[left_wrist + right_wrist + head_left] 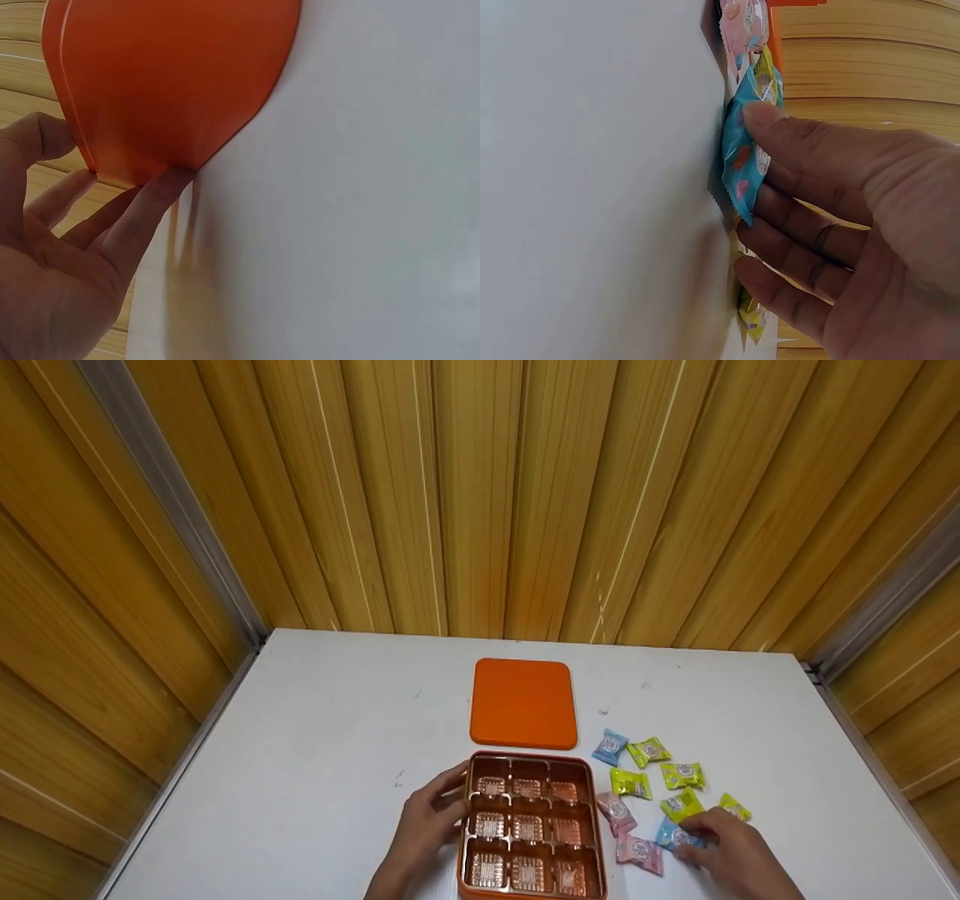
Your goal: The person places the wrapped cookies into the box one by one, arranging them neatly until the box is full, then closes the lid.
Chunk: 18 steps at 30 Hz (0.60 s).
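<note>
An orange box (463,877) with a copper-coloured divided tray (510,840) inside stands at the table's near middle, and its compartments hold nothing. My left hand (425,821) touches the box's left wall, fingers fairly straight; the left wrist view shows the fingertips against the orange side (172,82). On the right, my right hand (731,847) pinches a blue candy packet (739,157) between thumb and fingers, low over the white table. Around it lie several yellow-green candy packets (682,775), two pink candy packets (640,853) and another blue candy packet (611,746).
Behind the box, an orange square lid (523,703) lies flat on the white table (337,735). Wood-patterned panels (480,510) enclose the table at the back and both sides, with metal posts (172,502) at the corners.
</note>
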Tool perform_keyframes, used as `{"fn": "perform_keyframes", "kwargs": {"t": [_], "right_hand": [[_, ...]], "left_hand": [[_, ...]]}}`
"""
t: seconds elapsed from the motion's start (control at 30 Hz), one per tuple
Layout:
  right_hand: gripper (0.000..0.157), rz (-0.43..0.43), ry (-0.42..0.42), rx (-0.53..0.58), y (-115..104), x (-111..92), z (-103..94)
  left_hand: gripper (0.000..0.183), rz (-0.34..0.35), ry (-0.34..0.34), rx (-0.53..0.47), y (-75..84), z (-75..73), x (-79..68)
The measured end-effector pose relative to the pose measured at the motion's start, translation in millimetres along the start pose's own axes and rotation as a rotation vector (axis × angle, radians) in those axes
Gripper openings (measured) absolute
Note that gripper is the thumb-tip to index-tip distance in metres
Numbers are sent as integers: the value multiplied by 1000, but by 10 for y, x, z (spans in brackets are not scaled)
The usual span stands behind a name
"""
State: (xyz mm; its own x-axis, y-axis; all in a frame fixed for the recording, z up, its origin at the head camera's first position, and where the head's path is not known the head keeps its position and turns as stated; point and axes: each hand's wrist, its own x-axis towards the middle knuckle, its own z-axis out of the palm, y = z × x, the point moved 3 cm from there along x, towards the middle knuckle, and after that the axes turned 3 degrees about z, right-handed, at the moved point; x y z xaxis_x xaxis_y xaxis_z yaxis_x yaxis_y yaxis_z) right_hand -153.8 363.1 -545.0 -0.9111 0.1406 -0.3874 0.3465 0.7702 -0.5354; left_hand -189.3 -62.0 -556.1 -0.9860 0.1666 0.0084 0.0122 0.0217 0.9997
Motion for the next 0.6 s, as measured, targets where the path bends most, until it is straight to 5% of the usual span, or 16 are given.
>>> {"fn": "perform_keyframes", "kwargs": {"t": [0.6], "right_hand": [[41,6,34,-12,-24,26,52]], "left_hand": [[58,-10,-1,-21,-19,11,-7]]}}
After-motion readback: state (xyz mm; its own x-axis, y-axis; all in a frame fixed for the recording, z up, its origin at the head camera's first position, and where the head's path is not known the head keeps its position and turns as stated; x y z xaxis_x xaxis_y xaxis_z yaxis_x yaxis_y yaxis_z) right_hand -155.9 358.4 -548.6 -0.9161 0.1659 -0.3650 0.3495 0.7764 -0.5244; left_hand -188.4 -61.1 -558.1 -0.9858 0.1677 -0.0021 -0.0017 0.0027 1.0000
